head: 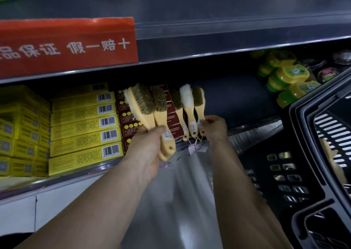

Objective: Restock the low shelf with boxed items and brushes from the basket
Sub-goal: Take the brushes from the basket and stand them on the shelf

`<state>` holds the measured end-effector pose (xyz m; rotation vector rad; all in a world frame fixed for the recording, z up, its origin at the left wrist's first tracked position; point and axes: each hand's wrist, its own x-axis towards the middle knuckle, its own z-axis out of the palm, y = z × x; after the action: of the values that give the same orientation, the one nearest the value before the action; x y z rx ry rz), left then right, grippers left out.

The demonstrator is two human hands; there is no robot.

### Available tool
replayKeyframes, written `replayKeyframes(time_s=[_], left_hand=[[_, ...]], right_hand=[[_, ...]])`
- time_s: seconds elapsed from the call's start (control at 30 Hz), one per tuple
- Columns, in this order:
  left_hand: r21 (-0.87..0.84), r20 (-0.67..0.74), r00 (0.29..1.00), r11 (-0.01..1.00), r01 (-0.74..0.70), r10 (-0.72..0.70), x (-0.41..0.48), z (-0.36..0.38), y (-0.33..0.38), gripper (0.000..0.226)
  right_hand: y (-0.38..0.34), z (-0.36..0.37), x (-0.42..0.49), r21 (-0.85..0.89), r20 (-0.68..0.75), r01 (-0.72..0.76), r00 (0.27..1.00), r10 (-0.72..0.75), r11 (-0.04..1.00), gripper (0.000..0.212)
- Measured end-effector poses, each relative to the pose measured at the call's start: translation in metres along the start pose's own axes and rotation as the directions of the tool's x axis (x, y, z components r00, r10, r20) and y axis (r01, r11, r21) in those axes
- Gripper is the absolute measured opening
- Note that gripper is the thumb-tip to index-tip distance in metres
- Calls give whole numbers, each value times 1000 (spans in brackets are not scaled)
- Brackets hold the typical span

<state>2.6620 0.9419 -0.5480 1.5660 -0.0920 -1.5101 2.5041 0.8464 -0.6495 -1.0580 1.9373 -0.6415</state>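
My left hand [150, 146] grips two wooden-handled brushes [146, 106] by their handles, bristles up, in front of the low shelf. Three more brushes [190, 104] stand side by side on the low shelf [237, 104], leaning on dark red boxes [171, 118]. My right hand [214, 128] pinches the handle end of the rightmost brush [199, 102]. Stacks of yellow boxes [83, 129] fill the shelf's left side. The black basket [307, 165] stands at the right, with one brush handle [331, 159] showing inside it.
Green and yellow tubs [288, 77] sit at the shelf's right end. An upper shelf [209, 24] with a red sign [66, 45] overhangs the low one. Price tags [195, 148] dangle from the brush handles. A dark gap lies between the brushes and the tubs.
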Motion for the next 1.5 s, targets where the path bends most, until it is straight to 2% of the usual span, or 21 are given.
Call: replayKeyframes(time_s=[0.07,0.17,0.27,0.3,0.37,0.4,0.43,0.5,0.53,0.6,0.7,0.77,0.83,0.93,1.03,1.13,1.2,1.37,1.43,1.5], left_hand=[[7,27,1000,1000,-5,5,-1,-1,-1,8],[23,34,999,1000,-12,11,-1,-2,-2,7],[28,30,1000,1000,-9,8,-1,-1,-2,6],[35,31,999,999,-10,9,-1,-1,-2,6],[34,30,999,999,-15,14,0,0,-3,7],[24,34,999,1000,-16,15,-1,1,-3,8],[10,40,999,1000,-17,17,-1,1,-3,9],[1,56,998,1000,-19,19,-3,3,-4,8],[12,68,998,1000,-16,15,-4,4,-4,10],[-9,83,997,1000,0,1,-6,5,-2,16],[-55,60,998,998,18,-14,-6,8,1,19],[-82,42,999,996,21,-17,-7,8,2,22],[-81,36,999,997,20,-17,-6,8,1,24],[-9,54,999,1000,8,-7,-4,8,-1,26],[88,94,996,996,-19,10,-2,8,-5,32],[145,108,994,989,-32,16,0,6,-8,34],[136,113,993,990,-33,18,2,6,-9,29],[108,106,993,992,-63,52,4,7,-12,25],[105,84,993,991,-87,78,4,8,-11,25],[85,60,992,990,-112,108,3,9,-10,25]], right_hand=[[4,2,3,-11,-10,22,1000,-23,1000,6],[4,-1,-1,-34,-13,62,998,-62,998,14],[-7,-8,-28,-104,-70,218,972,-225,970,19],[-12,-10,-42,-58,-38,252,966,-255,966,21],[-23,-13,-77,184,180,196,957,-229,963,27],[-27,-13,-94,278,327,134,918,-225,951,26],[-28,-14,-108,326,448,91,862,-239,941,23],[-27,-16,-124,356,546,64,796,-263,932,14],[-26,-17,-126,375,540,46,801,-259,926,12],[-24,-22,-121,447,475,-39,857,-200,894,15],[-18,-38,-98,496,250,-59,965,-78,866,19],[-11,-45,-75,435,86,-58,996,23,898,21],[-6,-45,-50,350,-29,-86,994,103,933,22],[2,-35,-16,163,-151,-68,984,93,984,29],[13,-25,2,-246,-176,-71,984,28,967,37],[21,-20,5,-450,-162,-31,986,-48,893,34],[24,-19,7,-492,-160,-13,984,-76,871,32],[21,-22,2,-474,-136,12,987,-87,881,30],[12,-23,-10,-493,-174,34,975,-137,870,32],[-3,-23,-33,-332,-139,168,965,-224,928,32]])
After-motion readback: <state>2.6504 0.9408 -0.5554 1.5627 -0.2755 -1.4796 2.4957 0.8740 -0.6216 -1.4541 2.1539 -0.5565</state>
